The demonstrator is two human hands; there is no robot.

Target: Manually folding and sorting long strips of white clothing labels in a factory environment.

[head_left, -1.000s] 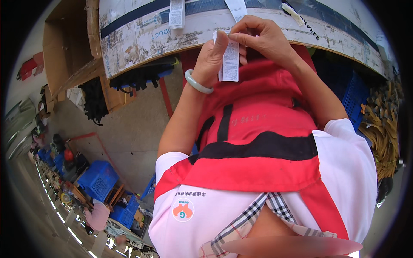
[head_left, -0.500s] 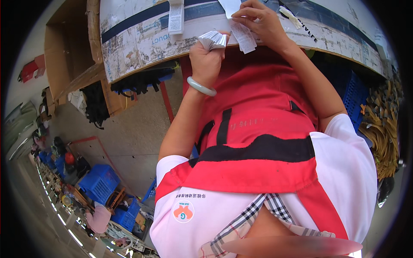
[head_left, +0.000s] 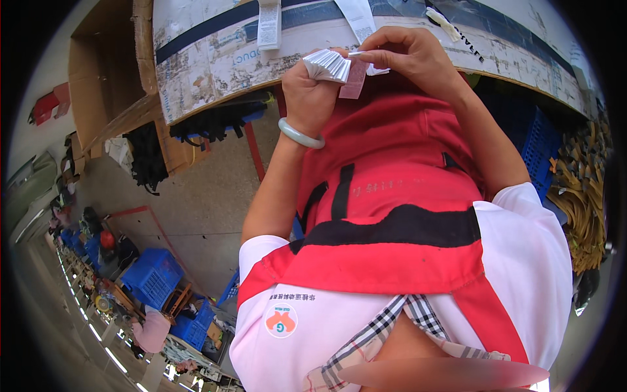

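My left hand (head_left: 309, 97), with a pale bangle (head_left: 300, 134) at the wrist, is closed round a fanned stack of folded white labels (head_left: 326, 66). Right beside the stack, my right hand (head_left: 421, 62) pinches a thin white label by its upper end. The lower part of this label (head_left: 353, 81) hangs over the table's near edge and looks pinkish against the red apron. Beyond my right fingers another long printed label (head_left: 357, 18) lies on the table. A further strip of printed labels (head_left: 269, 27) lies left of the stack.
The worn, cardboard-covered table (head_left: 202, 88) ends just before my red apron (head_left: 392, 268). Cord-like black and white pieces (head_left: 450, 26) lie at its right. An open cardboard box (head_left: 108, 72) stands left; a blue crate (head_left: 541, 147) and brown strips (head_left: 575, 209) are right.
My right hand has come nearer, drawing a label from the table to the stack's side. The left hand has stayed almost in place, still holding the stack.
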